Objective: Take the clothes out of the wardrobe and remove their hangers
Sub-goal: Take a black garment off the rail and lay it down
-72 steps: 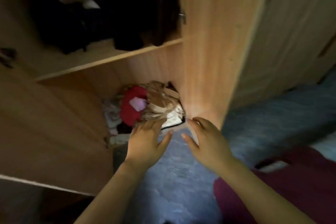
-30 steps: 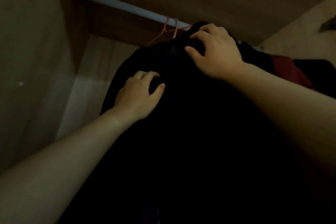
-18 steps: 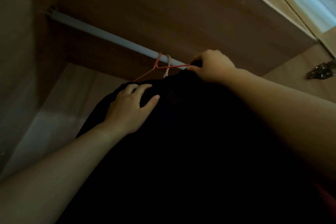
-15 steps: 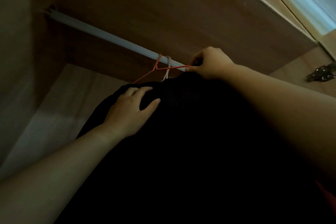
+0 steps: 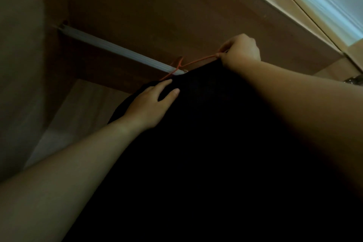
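The right hand [image 5: 240, 51] pinches the thin orange wire hanger [image 5: 198, 61], the left hand [image 5: 151, 105] rests flat-fingered on the black cloth garment [image 5: 196, 143], which seems limp and is best lifted by its hanger.

The wardrobe board [image 5: 157, 6] above the rail [image 5: 117, 50] is wood-grained, brown and matt, smooth like laminate; the rail itself is pale and smooth with a dull sheen, metal or plastic I cannot tell; at the rail, the hanger [image 5: 198, 62] is thin orange wire, smooth; below the rail the garment [image 5: 216, 143] is black cloth, soft and wholly matt; far right of the rail a hinge [image 5: 354, 81] glints, bright metal.
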Motion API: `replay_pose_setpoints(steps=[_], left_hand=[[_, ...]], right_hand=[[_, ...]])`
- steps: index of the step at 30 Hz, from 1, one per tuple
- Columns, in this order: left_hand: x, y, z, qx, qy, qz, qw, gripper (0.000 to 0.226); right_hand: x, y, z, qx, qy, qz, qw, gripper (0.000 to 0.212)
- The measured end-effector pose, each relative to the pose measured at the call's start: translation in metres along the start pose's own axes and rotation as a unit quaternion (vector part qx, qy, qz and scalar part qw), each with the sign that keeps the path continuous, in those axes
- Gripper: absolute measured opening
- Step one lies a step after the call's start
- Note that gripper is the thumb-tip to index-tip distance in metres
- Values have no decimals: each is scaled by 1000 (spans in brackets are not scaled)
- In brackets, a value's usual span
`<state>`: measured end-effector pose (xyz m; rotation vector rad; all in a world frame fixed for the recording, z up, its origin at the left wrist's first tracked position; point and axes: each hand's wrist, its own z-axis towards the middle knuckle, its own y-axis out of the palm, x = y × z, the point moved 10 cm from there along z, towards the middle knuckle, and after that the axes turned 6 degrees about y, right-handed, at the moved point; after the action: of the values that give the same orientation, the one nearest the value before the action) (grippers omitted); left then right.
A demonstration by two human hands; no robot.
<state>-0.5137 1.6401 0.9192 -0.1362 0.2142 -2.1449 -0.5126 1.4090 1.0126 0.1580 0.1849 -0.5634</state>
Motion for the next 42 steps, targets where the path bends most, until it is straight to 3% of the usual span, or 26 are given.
replay_pose_setpoints(steps=[2,4,13,18,20,22,25,32,37,42], left_hand=[[-6,-1,-2,-18,-13,-4,1000,82],[-13,5,-9,-43,-9,6,999,64],[0,-2,-50,-4,45,36,998,41],[18,-13,-114,99,107,169,975,55],[15,-1,-147,82,106,232,964,61],[7,28,-180,11,94,243,966,66],[11,77,-237,-81,82,161,980,61],[70,157,-344,-101,27,7,994,38],[169,206,-398,-122,22,-53,991,31],[310,257,-460,-167,42,-110,979,28]], right_hand=[[4,4,-2,7,3,-7,1000,8],[10,9,-5,16,13,-8,1000,8],[29,2,-51,22,-22,-6,999,12],[69,-16,-141,-29,-53,21,998,6],[90,-28,-199,-37,-63,38,997,8],[109,-48,-248,-39,-64,53,996,9],[142,-77,-307,-61,-49,59,995,10],[210,-155,-433,-150,-1,0,989,18],[240,-271,-498,-122,79,-40,989,17],[251,-437,-572,-98,174,-143,969,17]])
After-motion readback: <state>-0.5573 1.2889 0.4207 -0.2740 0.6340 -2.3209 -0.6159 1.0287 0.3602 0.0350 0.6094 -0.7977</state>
